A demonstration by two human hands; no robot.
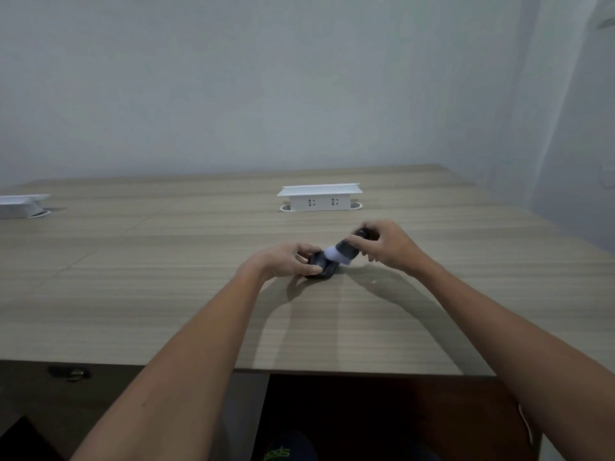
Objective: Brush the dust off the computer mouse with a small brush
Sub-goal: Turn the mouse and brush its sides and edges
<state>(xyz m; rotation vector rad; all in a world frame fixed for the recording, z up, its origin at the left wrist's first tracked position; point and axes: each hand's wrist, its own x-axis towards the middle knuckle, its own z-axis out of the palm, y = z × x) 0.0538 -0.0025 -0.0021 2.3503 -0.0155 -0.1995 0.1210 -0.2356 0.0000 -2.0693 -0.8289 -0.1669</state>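
Two socket boxes (319, 197) stand behind mouse (321, 266), well apart.

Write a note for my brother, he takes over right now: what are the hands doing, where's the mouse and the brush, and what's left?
Left hand: grip closed on the computer mouse, steadying it on the wooden desk.
Right hand: grip closed on the small brush, held tilted, pale bristles down on the mouse's top.
Other things: white socket box behind the hands, apart from them.
Done: both things picked up, brush on the mouse.
Left: finish sweeping the mouse; how much dust remains is too small to tell. Then set the brush down.
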